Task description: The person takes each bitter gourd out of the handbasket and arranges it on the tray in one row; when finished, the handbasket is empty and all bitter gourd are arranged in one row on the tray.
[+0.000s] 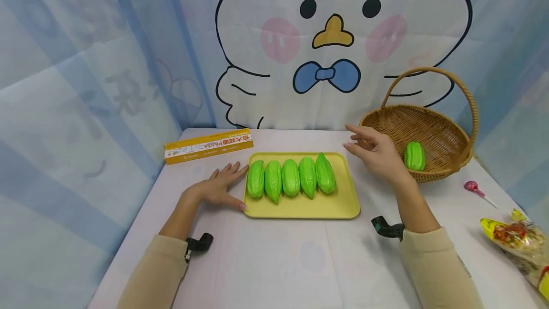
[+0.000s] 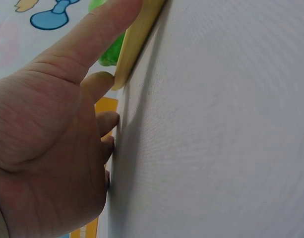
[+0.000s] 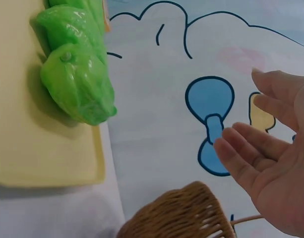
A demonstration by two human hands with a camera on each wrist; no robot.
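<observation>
Several glossy green, ridged toy gourds lie side by side on a yellow tray. My left hand rests at the tray's left edge with its fingers spread. In the left wrist view its thumb is straight along the tray's side wall. Between the tray and a wicker basket, my right hand hovers with loosely bent fingers and nothing in them. Another green gourd lies inside the basket, near its front rim. In the right wrist view, the tray's nearest gourd shows beside the empty hand.
A yellow pasta box lies at the back left of the table. On the right are a pink lollipop and a clear food packet. A printed curtain hangs right behind the table, and the basket's tall handle arches up at the back right.
</observation>
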